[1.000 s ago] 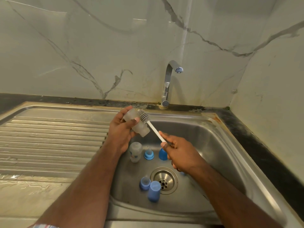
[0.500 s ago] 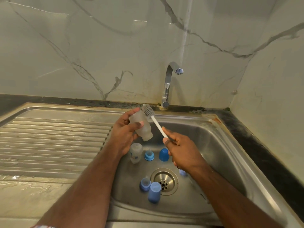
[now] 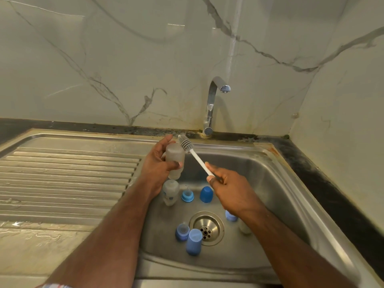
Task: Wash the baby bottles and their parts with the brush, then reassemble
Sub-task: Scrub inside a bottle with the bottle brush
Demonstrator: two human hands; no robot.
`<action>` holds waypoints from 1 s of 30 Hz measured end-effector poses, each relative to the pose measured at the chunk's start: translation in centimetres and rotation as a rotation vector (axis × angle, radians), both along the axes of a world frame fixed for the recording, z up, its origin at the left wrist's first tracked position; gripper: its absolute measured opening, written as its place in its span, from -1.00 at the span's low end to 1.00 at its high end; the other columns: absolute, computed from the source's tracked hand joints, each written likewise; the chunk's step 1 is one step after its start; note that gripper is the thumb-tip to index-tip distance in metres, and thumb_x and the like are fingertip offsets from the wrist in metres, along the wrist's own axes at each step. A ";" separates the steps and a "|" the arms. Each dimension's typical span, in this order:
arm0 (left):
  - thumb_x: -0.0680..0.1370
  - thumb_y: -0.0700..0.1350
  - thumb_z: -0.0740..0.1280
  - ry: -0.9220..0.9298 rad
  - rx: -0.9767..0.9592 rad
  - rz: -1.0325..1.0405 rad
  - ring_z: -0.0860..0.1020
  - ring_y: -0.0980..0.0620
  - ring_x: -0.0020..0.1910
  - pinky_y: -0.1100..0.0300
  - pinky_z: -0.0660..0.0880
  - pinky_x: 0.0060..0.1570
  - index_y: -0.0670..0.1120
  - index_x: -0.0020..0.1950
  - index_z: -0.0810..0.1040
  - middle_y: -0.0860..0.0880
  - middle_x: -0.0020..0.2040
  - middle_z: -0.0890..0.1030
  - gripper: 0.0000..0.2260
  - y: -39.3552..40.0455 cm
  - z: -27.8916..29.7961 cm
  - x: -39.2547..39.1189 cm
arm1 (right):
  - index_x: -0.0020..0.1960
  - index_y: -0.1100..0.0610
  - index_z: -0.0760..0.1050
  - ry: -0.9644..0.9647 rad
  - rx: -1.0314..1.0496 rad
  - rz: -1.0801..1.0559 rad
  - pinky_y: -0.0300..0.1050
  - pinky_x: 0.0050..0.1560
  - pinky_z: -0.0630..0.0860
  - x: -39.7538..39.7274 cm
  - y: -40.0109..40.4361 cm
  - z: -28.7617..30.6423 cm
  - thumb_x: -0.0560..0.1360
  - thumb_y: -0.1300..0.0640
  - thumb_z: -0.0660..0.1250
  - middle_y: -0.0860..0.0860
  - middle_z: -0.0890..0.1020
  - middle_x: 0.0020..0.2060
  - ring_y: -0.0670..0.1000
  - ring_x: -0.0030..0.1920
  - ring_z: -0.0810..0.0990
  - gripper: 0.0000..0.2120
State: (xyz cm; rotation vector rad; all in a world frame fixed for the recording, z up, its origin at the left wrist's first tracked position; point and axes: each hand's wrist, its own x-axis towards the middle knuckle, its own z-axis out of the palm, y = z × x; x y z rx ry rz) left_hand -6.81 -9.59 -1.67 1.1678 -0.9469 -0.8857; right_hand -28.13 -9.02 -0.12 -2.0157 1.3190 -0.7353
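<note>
The sink [image 3: 291, 183] sits in the corner where two marble walls meet, its basin rim running close under the tap [image 3: 212, 104] at the back and along a dark counter strip on the right. To the left the ribbed drainboard [image 3: 68, 173] spreads wide and flat. The air above the basin's middle, between the two forearms, is open down to the drain [image 3: 206, 227].

The left hand [image 3: 158, 163] is raised over the basin's back left corner, fingers and thumb wrapped round a frosted bottle [image 3: 175, 161] held roughly upright, tilted a little. The right hand [image 3: 230, 190] hovers over the basin's centre, pinching the lower end of the brush [image 3: 194, 155] handle between thumb and fingers. The handle slants up and left; the grey bristle head lies just beside the bottle's upper end, at its far right edge, outside the bottle. Whether bristles touch it I cannot tell.

On the basin floor, a second bottle [image 3: 170, 192] stands below the left hand, with a blue teat ring [image 3: 187, 195] and a blue cap [image 3: 206, 194] beside it. Nearer, left of the drain, sit another teat ring [image 3: 182, 231] and a cap [image 3: 194, 242] touching each other. A further blue part [image 3: 230, 216] shows partly hidden under the right wrist.
</note>
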 end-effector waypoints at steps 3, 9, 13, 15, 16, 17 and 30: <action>0.43 -0.49 0.45 -0.097 0.034 0.031 0.57 0.15 0.14 0.27 0.52 -0.04 0.03 0.50 0.42 0.05 0.31 0.57 -0.26 -0.1 0.1 -0.1 | 0.50 -0.23 0.31 0.035 -0.021 -0.004 -0.51 -0.20 0.43 -0.2 0.3 0.4 0.66 -0.02 0.22 -0.23 0.57 0.03 -0.18 -0.07 0.60 -0.57; 0.42 -0.41 0.49 -0.293 0.052 0.045 0.57 0.05 0.19 0.34 0.52 -0.05 0.05 0.48 0.43 0.04 0.28 0.58 -0.30 0.4 0.0 -0.3 | 0.52 -0.23 0.29 0.117 -0.037 -0.013 -0.35 -0.08 0.41 -0.2 0.1 0.3 0.67 -0.03 0.20 -0.09 0.63 0.22 -0.12 -0.07 0.56 -0.57; 0.41 -0.33 0.55 -0.414 0.069 0.075 0.56 0.06 0.15 0.26 0.49 0.03 0.02 0.42 0.46 0.08 0.22 0.58 -0.36 0.5 -0.1 -0.4 | 0.52 -0.26 0.26 0.115 -0.045 0.018 -0.36 -0.15 0.44 -0.2 0.6 0.4 0.67 -0.05 0.19 -0.11 0.63 0.15 -0.11 -0.11 0.58 -0.56; 0.41 -0.30 0.55 -0.437 0.079 0.088 0.58 0.10 0.09 0.32 0.48 -0.05 0.00 0.40 0.48 0.09 0.16 0.60 -0.40 0.5 -0.1 -0.2 | 0.51 -0.28 0.27 0.131 -0.055 0.054 -0.32 -0.17 0.48 0.0 1.0 0.5 0.67 -0.05 0.19 -0.13 0.65 0.10 -0.10 -0.13 0.60 -0.57; 0.41 -0.31 0.56 -0.431 0.068 0.087 0.57 0.10 0.10 0.34 0.47 -0.06 0.01 0.39 0.49 0.09 0.16 0.60 -0.39 0.5 -0.1 -0.1 | 0.51 -0.27 0.26 0.146 -0.067 0.035 -0.28 -0.15 0.51 0.0 0.7 0.5 0.67 -0.05 0.18 -0.11 0.65 0.09 -0.11 -0.14 0.60 -0.57; 0.40 -0.31 0.56 -0.432 0.061 0.085 0.57 0.08 0.13 0.35 0.47 -0.06 0.04 0.39 0.49 0.08 0.18 0.60 -0.38 0.5 -0.1 -0.1 | 0.52 -0.25 0.26 0.154 -0.071 0.000 -0.23 -0.08 0.54 -0.1 0.3 0.6 0.67 -0.04 0.18 -0.08 0.65 0.11 -0.11 -0.14 0.59 -0.57; 0.36 -0.32 0.59 -0.328 0.047 0.124 0.64 0.02 0.11 0.05 0.62 0.11 -0.01 0.26 0.58 0.05 0.11 0.68 -0.47 0.1 -0.3 0.0 | 0.51 -0.28 0.27 0.116 -0.060 0.051 -0.22 0.00 0.52 0.1 1.3 0.6 0.66 -0.06 0.20 -0.12 0.65 0.17 -0.06 0.03 0.63 -0.57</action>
